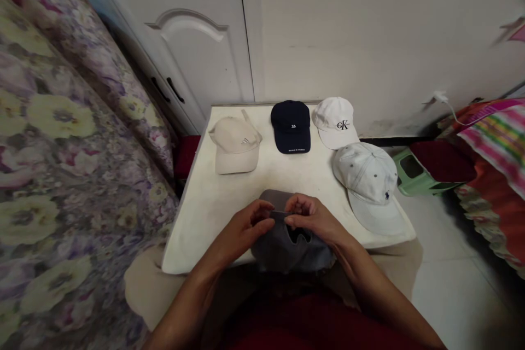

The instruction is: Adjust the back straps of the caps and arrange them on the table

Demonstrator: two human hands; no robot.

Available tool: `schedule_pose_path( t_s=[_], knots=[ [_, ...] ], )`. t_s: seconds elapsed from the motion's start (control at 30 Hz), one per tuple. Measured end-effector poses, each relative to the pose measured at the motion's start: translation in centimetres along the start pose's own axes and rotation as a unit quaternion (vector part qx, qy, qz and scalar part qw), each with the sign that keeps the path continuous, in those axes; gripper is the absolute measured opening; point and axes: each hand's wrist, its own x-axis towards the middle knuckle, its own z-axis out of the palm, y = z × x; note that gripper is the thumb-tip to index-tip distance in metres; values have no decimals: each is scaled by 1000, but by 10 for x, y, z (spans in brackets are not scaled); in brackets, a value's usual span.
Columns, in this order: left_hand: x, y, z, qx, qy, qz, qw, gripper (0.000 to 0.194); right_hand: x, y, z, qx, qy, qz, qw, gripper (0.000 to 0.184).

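A dark grey baseball cap (273,249) rests at the near edge of the table, its rear opening facing up toward me. My left hand (250,224) pinches the cap's back strap from the left. On the strap's other side, my right hand (305,216) grips it with thumb and fingers, close to the opening. The two hands are a short gap apart. Part of the brim shows beyond my fingers; the cap's underside is hidden.
On the white table (200,213) lie a beige cap (235,145), a navy cap (291,126), a white cap (334,120) and a pale denim cap (369,180). A floral curtain (61,175) hangs left. A green stool (414,175) stands right.
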Motion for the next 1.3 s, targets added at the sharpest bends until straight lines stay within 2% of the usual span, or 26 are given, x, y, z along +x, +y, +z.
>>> schedule_pose_path(
  t_s=[0.1, 0.17, 0.3, 0.4, 0.5, 0.63, 0.73, 0.83, 0.9, 0.97, 1.03, 1.1, 1.2, 1.3],
  knots=[
    [-5, -6, 4, 68, 5, -26, 997, 25, 2, 4, -1, 20, -2, 1, 1000, 23],
    [-5, -11, 6, 76, 7, -39, 996, 20, 2, 6, -3, 25, -8, 7, 1000, 24],
    [-1, -16, 8, -17, -2, -28, 999, 9, 3, 11, -3, 49, -7, 10, 999, 22],
    [4, -16, 12, -92, 21, -23, 995, 15, 3, 13, -2, 67, -6, 1, 998, 20],
    [9, -18, 17, -122, 46, -16, 991, 19, 3, 14, 1, 74, -1, -8, 997, 20],
    [11, -22, 19, -165, 6, -9, 986, 17, 4, 14, 1, 59, 8, -4, 998, 21],
    [11, -23, 18, -160, -17, -9, 987, 22, 5, 15, 1, 39, 6, 2, 999, 22],
    [12, -23, 18, -143, -10, -15, 990, 22, 5, 13, 1, 9, 7, -2, 1000, 20],
    [15, -23, 20, -149, 4, -27, 988, 20, 6, 8, 3, -55, 19, -33, 998, 16],
    [17, -25, 22, -162, 21, -38, 986, 18, 5, 1, 5, -153, 45, -93, 983, 11],
    [18, -26, 23, -174, 32, -45, 983, 17, 3, -6, 9, -244, 68, -147, 956, 5],
    [19, -27, 24, -188, 36, -50, 980, 18, 0, -12, 12, -297, 72, -172, 937, 5],
    [19, -28, 25, -208, 35, -56, 976, 18, -4, -16, 17, -319, 63, -163, 932, 7],
    [18, -28, 25, -219, 44, -57, 973, 18, -5, -15, 17, -252, 45, -102, 961, 4]
  ],
)
